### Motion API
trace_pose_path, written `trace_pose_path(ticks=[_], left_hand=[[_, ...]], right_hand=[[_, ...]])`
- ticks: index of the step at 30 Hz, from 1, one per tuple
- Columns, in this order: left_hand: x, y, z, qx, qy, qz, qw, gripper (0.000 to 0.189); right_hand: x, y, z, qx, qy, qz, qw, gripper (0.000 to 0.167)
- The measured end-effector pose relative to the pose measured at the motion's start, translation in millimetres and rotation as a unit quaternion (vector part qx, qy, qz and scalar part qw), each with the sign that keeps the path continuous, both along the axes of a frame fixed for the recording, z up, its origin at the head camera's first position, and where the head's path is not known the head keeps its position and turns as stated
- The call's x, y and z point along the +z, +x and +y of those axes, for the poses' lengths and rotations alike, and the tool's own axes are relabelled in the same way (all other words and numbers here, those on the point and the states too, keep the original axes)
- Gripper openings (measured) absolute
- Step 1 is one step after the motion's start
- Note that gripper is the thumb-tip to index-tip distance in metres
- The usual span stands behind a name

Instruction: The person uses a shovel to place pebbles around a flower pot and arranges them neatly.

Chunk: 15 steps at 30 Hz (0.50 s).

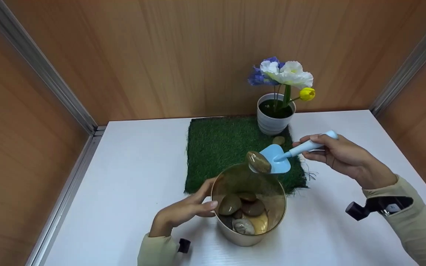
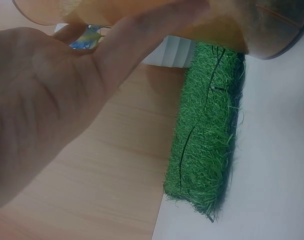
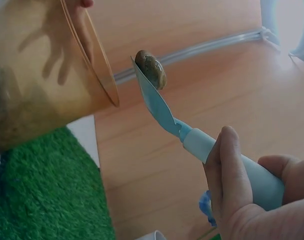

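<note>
My right hand (image 1: 340, 160) grips the handle of a light blue trowel (image 1: 305, 147). On its blade lies a brown pebble (image 1: 259, 162), held above the rim of an amber see-through container (image 1: 248, 240). Several pebbles (image 1: 253, 207), brown, grey-white and yellowish, lie at the container's bottom. My left hand (image 1: 185, 212) holds the container's left side, thumb toward the front and the other fingers around the back. Through the amber wall, the right wrist view shows those fingers spread. In that view the pebble (image 3: 150, 69) rests on the blade, apart from the container.
A green artificial turf mat (image 1: 216, 144) lies behind the container on the white table (image 1: 135, 166). At its back right stands a white pot (image 1: 272, 125) with white, blue and yellow flowers (image 1: 290, 74). One pebble (image 1: 279, 140) sits before the pot. Wooden panels (image 1: 179, 55) enclose the table.
</note>
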<state>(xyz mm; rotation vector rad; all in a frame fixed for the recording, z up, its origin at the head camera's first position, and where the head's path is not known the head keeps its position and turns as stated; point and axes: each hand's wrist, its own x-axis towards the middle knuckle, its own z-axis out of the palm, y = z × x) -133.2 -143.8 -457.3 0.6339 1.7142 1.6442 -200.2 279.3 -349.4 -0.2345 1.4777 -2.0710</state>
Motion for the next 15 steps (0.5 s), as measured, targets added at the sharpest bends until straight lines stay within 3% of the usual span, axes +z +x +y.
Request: trace_pose_path(ticks=[8,15], left_hand=[[-0.2,-0.5,0.1,-0.003,-0.003,0.001,1.0000,0.080],[-0.9,-1.1,-0.5,-0.003,-0.002,-0.002,1.0000,0.078]], right_hand=[[-7.9,-18.1,9,-0.051,-0.002,-0.043,0.9977,0.034],[-25.3,-35.4,17,-0.085,-0.008,-0.082,0.9930,0.034]])
